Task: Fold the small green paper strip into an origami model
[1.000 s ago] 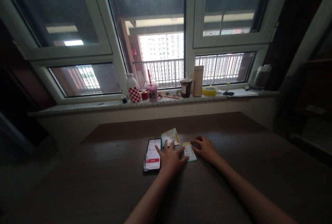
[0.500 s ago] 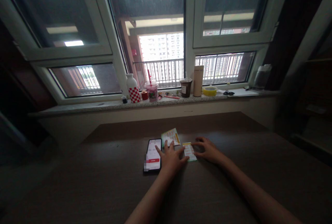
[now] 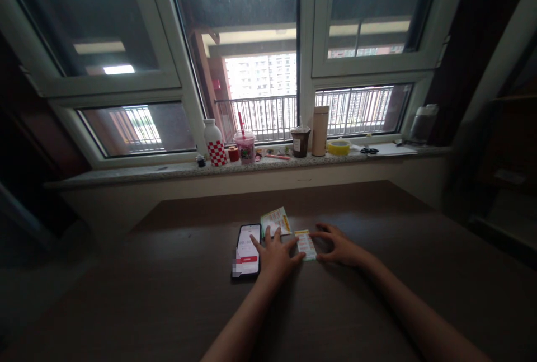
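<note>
A small printed card (image 3: 306, 246), white and green with a yellow strip, lies flat on the table. My left hand (image 3: 274, 255) rests at its left with fingers spread, thumb and index fingertips by the card's left edge. On the other side is my right hand (image 3: 342, 247), its thumb and index finger apart at the card's right edge. Whether either hand presses on the card I cannot tell. Another printed card or leaflet (image 3: 275, 221) lies beyond my left fingertips, partly covered by them. A lit phone (image 3: 247, 264) lies left of my left hand, showing a red button.
The brown table (image 3: 176, 306) reaches toward a stone windowsill (image 3: 176, 170). Along the sill stand a red-checked white bottle (image 3: 216, 146), a pink drink cup (image 3: 245, 148), a dark cup (image 3: 300, 142), a beige flask (image 3: 320, 131), yellow tape (image 3: 339, 147) and black scissors (image 3: 369, 151).
My right thumb has drawn slightly away from the card's right edge, widening the gap to the index finger. My left hand and the phone stay nearly where they were.
</note>
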{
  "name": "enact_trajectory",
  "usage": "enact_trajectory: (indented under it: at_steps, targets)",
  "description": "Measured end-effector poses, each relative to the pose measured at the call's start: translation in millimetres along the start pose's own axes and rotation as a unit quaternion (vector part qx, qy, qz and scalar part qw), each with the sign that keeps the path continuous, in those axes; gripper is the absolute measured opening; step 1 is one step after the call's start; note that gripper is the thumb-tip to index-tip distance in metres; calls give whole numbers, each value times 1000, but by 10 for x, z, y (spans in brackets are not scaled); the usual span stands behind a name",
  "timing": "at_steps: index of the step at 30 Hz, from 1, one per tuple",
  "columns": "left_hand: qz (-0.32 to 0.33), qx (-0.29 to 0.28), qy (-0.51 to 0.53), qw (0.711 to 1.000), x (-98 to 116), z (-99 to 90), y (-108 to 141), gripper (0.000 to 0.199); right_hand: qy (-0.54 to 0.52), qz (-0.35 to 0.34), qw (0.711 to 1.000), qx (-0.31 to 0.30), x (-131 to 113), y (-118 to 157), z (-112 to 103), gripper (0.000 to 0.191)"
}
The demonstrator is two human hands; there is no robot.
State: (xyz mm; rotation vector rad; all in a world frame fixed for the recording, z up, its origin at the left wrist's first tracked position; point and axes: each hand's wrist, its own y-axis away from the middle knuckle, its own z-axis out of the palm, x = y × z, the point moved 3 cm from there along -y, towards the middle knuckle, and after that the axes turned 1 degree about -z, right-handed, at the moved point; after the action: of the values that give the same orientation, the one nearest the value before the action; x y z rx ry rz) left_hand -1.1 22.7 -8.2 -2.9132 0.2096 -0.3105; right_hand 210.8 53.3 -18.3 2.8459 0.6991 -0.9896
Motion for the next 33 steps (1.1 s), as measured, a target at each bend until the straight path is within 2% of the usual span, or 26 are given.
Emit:
enact_trajectory:
  at_steps: [6, 11, 15, 22, 33]
  targets:
    - [0, 0, -2, 1000, 4, -7, -5, 50, -37, -12, 999, 27, 69, -3, 10, 65]
    - [-5, -14, -7, 1000, 9, -23, -3, 51, -61, -30, 994, 88, 112, -25, 31, 41]
    - [-5, -19, -14, 1000, 15, -25, -3, 49, -49, -32, 994, 95, 107, -27, 64, 25]
    - [-6, -18, -19, 1000, 8, -12, -8, 51, 6, -22, 994, 110, 61, -63, 57, 19]
    - [0, -4, -10, 1000, 0, -4, -10, 48, 107, 37, 984, 135, -114, -139, 96, 27]
